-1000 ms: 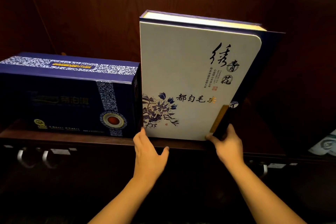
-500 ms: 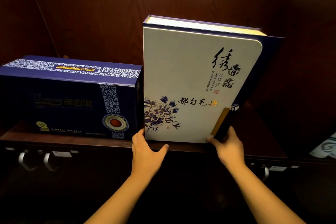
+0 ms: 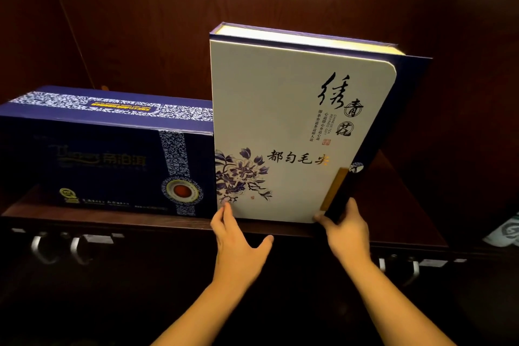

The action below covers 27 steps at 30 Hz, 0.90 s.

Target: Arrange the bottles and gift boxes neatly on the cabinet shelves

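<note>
A tall white gift box (image 3: 283, 121) with blue flowers and black calligraphy stands upright on the dark wooden shelf (image 3: 407, 222). Its left side touches a long dark blue gift box (image 3: 106, 154) that lies flat on the shelf. My left hand (image 3: 238, 244) has its fingers spread, the fingertips touching the white box's lower left corner. My right hand (image 3: 346, 230) grips the lower right corner of the white box by its dark spine and gold strip.
The cabinet's dark back wall rises close behind the boxes. Bare shelf lies to the right of the white box. Metal handles (image 3: 56, 247) sit on the doors below the shelf, others at right (image 3: 412, 270). A white and green object (image 3: 505, 230) shows at the right edge.
The white box has shifted slightly left, closing against the blue box. Both hands have stayed at its lower corners.
</note>
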Each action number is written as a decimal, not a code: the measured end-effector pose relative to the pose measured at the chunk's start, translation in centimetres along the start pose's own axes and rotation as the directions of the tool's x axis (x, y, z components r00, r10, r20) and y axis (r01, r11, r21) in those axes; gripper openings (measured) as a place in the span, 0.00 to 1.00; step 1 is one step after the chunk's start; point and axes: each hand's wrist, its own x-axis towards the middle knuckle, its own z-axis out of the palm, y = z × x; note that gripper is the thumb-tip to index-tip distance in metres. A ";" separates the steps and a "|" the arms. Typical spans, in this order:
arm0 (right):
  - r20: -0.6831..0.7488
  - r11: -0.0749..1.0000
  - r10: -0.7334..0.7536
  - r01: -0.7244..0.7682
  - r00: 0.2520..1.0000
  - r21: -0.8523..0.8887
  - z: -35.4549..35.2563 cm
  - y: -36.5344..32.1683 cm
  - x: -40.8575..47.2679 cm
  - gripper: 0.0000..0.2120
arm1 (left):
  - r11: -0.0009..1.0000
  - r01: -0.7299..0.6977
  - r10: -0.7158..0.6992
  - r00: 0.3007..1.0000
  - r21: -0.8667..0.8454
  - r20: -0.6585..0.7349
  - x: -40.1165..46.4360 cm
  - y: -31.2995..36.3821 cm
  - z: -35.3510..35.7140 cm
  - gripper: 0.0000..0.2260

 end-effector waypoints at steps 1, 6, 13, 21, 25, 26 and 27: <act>-0.002 1.000 -0.005 0.005 1.000 -0.002 0.0 0.0 0.0 0.17 | 1.000 -0.001 0.001 1.000 0.000 0.000 0.0 -0.1 0.0 0.53; -0.002 1.000 -0.009 0.009 1.000 -0.023 0.0 0.0 0.1 0.17 | 1.000 -0.011 0.011 1.000 0.015 0.014 -0.1 -0.8 -0.1 0.53; 0.005 0.999 -0.001 0.001 1.000 -0.034 0.0 -0.3 0.2 0.18 | 0.998 -0.013 0.011 0.999 0.064 0.035 -0.2 -0.5 -0.3 0.54; 0.070 0.995 0.056 -0.050 0.996 -0.081 -0.3 -1.2 0.1 0.20 | 0.987 -0.036 0.022 0.996 0.157 0.091 0.5 -0.8 -1.8 0.52; 0.151 0.984 0.103 -0.078 0.983 -0.161 -1.2 -1.7 -0.4 0.24 | 0.970 -0.091 0.062 0.989 0.224 0.131 1.1 -0.8 -3.3 0.46; 0.151 0.982 0.097 -0.069 0.984 -0.177 -1.4 -1.9 -0.5 0.26 | 0.967 -0.096 0.067 0.989 0.235 0.128 1.8 -0.9 -3.8 0.45; 0.139 0.977 0.098 -0.069 0.985 -0.201 -1.7 -2.5 -0.8 0.27 | 0.961 -0.103 0.074 0.990 0.255 0.123 2.1 -0.5 -4.2 0.43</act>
